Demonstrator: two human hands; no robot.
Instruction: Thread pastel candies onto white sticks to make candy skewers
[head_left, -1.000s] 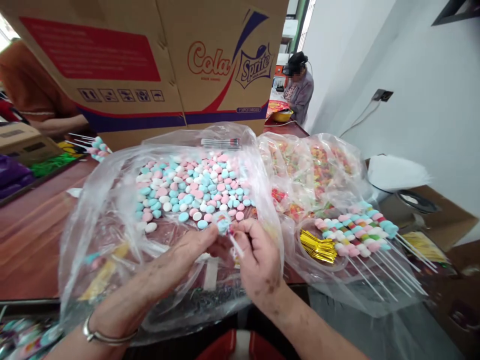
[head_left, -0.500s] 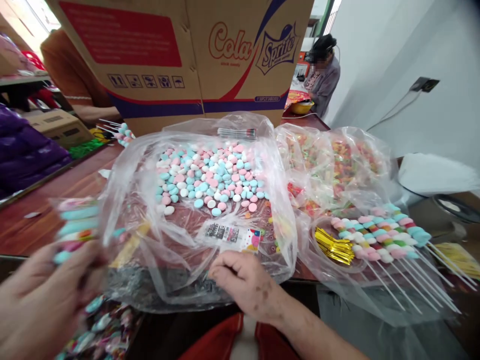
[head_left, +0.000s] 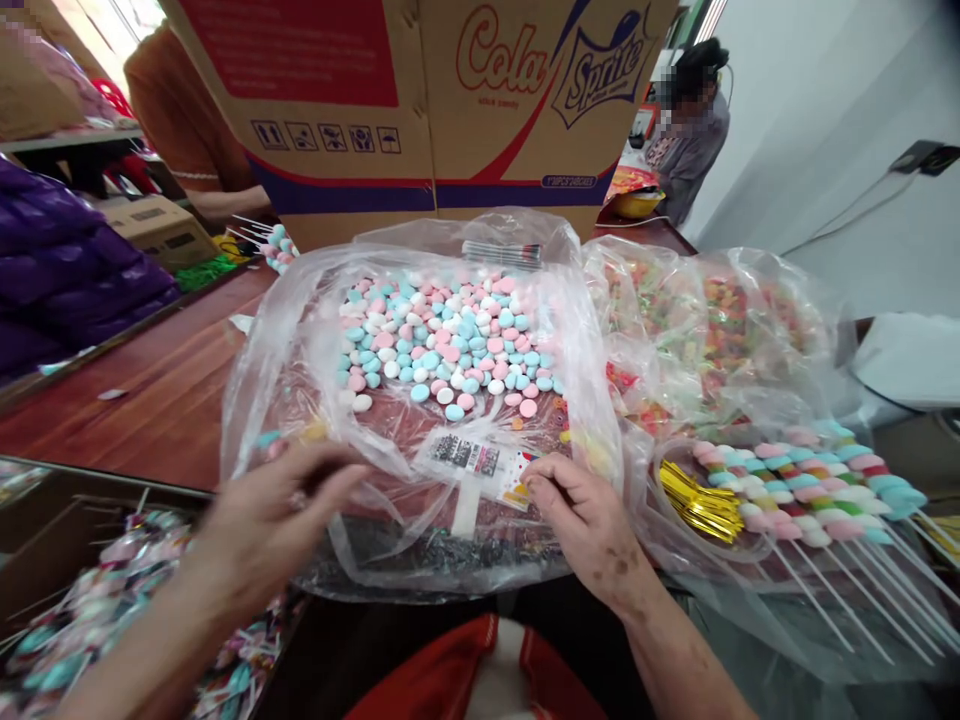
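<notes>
My left hand (head_left: 281,515) is above the left front of a clear plastic bag (head_left: 251,350), blurred, with thumb and fingers apart and nothing visible in it. My right hand (head_left: 585,525) has its fingers curled and thumb pressed in at the right end of a printed card (head_left: 469,460); whether it grips the card is hidden. The card lies flat on the bag's front part, a pale strip (head_left: 466,508) below it. Pink, blue and white candies (head_left: 450,340) are spread behind the card.
Right of the bag lie gold twist ties (head_left: 697,505) in a round tub and twisted marshmallow sticks (head_left: 810,485). Behind them are bags of gummy candy (head_left: 720,310). A cardboard carton (head_left: 420,120) stands at the back. Lower left is a box of wrapped candy sticks (head_left: 97,600). Two people are beyond.
The wrapped marshmallow stick has left my left hand, which has moved right over the bag. My right hand has shifted right to the card's end. The view has turned left.
</notes>
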